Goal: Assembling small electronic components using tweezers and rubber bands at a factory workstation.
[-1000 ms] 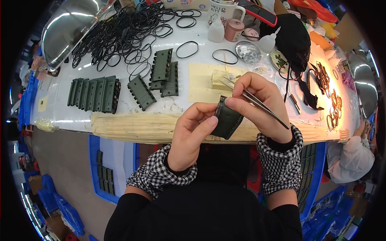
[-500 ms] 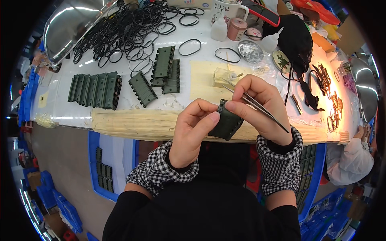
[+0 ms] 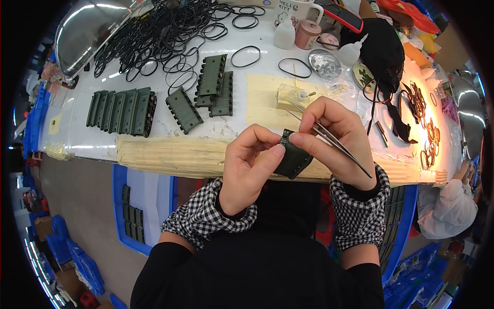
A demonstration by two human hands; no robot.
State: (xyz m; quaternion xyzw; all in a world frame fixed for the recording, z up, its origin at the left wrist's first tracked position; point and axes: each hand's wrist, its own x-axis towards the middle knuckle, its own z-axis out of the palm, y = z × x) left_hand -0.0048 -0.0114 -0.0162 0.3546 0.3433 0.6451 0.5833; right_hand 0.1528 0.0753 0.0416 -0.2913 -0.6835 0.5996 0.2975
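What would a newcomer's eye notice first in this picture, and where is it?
Probably the tangled heap of black bands, at the upper left. Then, near the centre, the left hand holds a dark green studded part, and the right hand, close against it, holds metal tweezers.

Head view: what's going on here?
The left hand pinches a dark green part at the table's near edge. The right hand holds metal tweezers, close by the part's upper end. Similar green parts lie on the table to the left, some in a row, with tangled black bands beyond.
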